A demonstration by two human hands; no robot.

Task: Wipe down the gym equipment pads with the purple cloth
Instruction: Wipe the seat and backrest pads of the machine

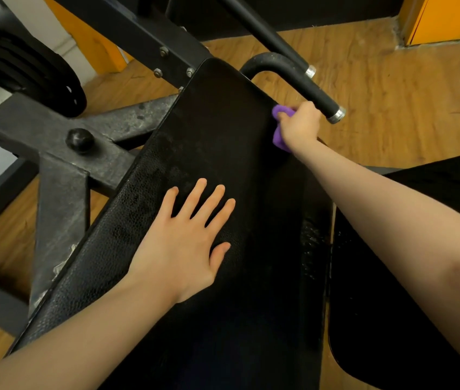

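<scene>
A long black padded bench [217,130] runs from the bottom of the view up to the middle. My left hand [186,243] lies flat on its near half with the fingers spread and straight. My right hand [300,125] grips the bunched purple cloth [279,136] against the pad's right edge, further up. The cloth shows only above and below my fingers. A second black pad [408,291] sits to the right, partly under my right forearm.
A black handle bar with a metal end cap [335,115] juts out just beyond my right hand. The grey steel frame [63,164] and its knob [80,139] stand to the left, with black weight plates [35,77] behind. Wooden floor surrounds the machine.
</scene>
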